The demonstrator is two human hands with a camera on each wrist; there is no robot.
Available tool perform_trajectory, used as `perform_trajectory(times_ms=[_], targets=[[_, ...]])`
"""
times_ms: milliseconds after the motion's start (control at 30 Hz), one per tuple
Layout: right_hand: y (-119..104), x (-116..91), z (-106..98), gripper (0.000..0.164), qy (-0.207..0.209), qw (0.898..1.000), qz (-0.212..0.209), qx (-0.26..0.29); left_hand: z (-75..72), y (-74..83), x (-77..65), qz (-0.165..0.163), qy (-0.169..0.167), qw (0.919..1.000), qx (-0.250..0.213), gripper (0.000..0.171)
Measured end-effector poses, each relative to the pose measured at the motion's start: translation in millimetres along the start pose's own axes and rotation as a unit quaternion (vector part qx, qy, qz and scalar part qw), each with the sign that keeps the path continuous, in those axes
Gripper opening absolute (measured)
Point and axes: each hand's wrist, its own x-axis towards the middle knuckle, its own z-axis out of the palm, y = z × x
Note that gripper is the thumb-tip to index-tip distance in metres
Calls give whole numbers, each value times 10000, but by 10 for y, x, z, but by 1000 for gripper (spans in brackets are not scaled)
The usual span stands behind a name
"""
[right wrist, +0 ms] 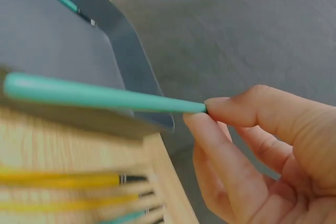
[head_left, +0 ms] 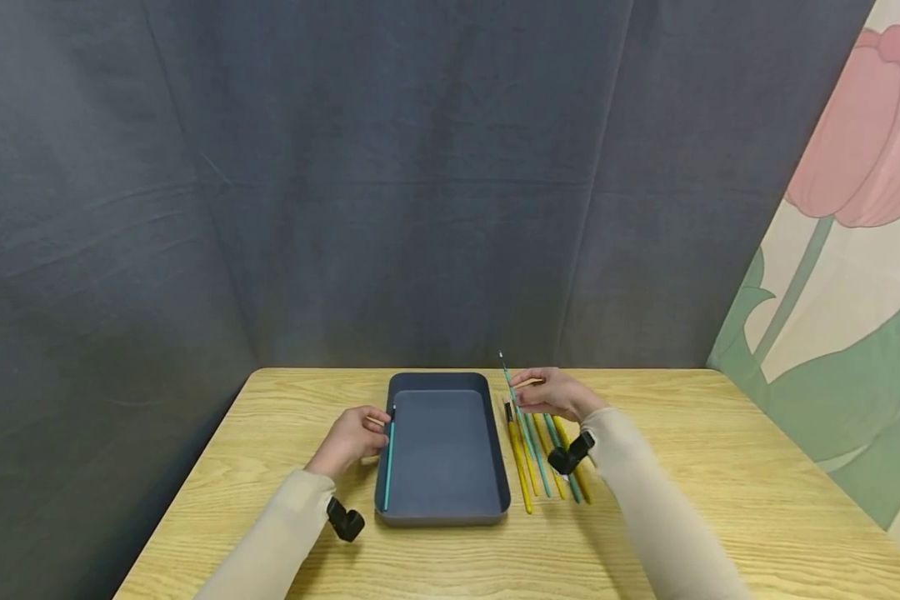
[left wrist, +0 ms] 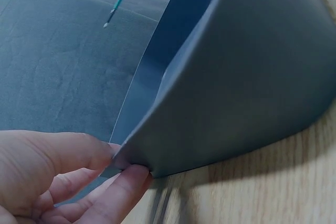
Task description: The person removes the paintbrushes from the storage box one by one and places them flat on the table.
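A dark grey rectangular tray (head_left: 444, 458) stands on the table, and my left hand (head_left: 354, 437) pinches its left rim between thumb and fingers. Inside the tray, along the left wall, lies one teal paintbrush (head_left: 390, 471). My right hand (head_left: 553, 393) pinches a second teal paintbrush (right wrist: 105, 95) with thumb and fingertips. That brush is raised above the table just right of the tray, its bristle end pointing away. Below the right hand, several yellow and teal paintbrushes (head_left: 523, 475) lie side by side, partly hidden by the hand and its wrist camera.
The light wooden table (head_left: 307, 500) ends at a back edge against a dark grey cloth (head_left: 420, 208). To the right is a wall with a painted pink tulip (head_left: 855, 133). The tray's raised walls stand between the two hands.
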Motion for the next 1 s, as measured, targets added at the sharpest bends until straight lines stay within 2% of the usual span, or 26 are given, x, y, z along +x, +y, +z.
perform_trajectory(times_ms=[167, 367, 600, 1000], targets=[[166, -103, -192, 38, -4, 10000, -5, 35, -4, -4, 10, -17, 20, 10000, 23, 34], [366, -219, -389, 43, 37, 10000, 50, 2, 6, -8, 17, 3, 18, 9999, 142, 34], [508, -338, -599, 45, 172, 9996, 145, 141, 12, -11, 13, -19, 16, 9999, 141, 34], [683, -409, -684, 42, 378, 9985, 383, -97, 12, 8, 5, -46, 16, 9999, 99, 35]])
